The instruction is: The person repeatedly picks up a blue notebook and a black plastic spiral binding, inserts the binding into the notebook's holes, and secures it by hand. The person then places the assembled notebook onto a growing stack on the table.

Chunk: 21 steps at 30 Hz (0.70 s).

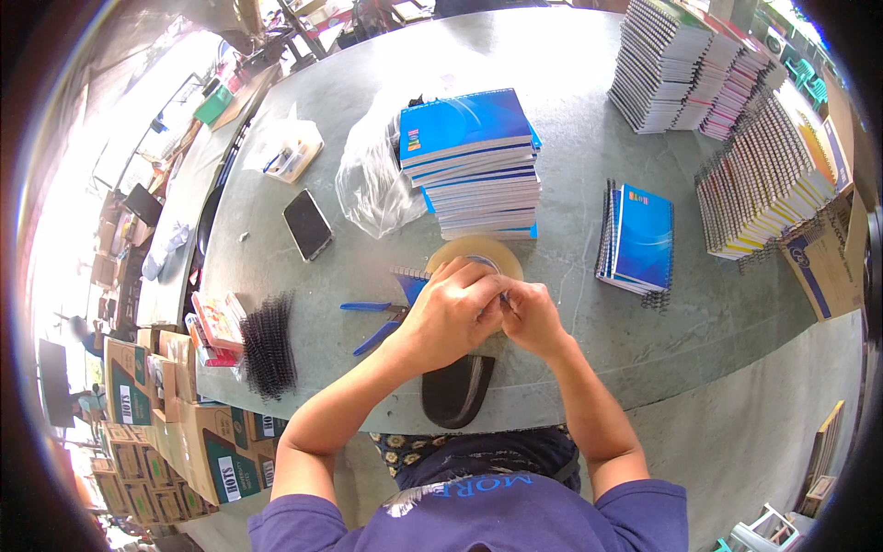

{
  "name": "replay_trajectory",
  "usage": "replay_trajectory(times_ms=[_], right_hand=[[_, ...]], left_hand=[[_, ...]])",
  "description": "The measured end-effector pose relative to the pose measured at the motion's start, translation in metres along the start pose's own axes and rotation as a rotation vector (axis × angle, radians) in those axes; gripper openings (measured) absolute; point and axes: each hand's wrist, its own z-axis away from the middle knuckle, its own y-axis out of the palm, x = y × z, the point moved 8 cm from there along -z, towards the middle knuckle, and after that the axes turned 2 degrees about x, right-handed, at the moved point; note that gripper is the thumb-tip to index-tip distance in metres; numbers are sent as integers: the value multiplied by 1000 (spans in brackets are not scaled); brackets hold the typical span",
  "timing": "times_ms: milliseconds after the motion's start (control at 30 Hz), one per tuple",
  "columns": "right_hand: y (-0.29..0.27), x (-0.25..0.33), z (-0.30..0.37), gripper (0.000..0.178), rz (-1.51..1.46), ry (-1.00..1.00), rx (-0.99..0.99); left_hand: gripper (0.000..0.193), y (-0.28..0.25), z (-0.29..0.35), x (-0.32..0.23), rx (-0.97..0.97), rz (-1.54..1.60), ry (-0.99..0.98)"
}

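My left hand and my right hand meet at the table's near side, fingers closed and pinched together. What they grip between them is hidden. Just beyond lies a wide roll of clear yellowish tape, partly covered by my fingers. A blue notebook corner with small binding holes shows beside my left hand. Blue-handled pliers rest to its left, jaws partly hidden by my wrist. Below my hands is a black rounded object with a grey band, resembling a sandal.
A tall stack of blue notebooks stands ahead, by a clear plastic bag and a phone. Coil-bound blue notebooks lie right; taller bound stacks fill the far right. Black coils sit at the left edge.
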Motion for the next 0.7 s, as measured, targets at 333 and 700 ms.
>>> replay_trajectory(times_ms=[333,700], right_hand=[[0,8,1,15,4,-24,-81],[-65,74,28,40,253,-210,-309]], left_hand=[[19,1,4,-1,-1,15,15],[43,-33,7,-38,-296,-13,75]])
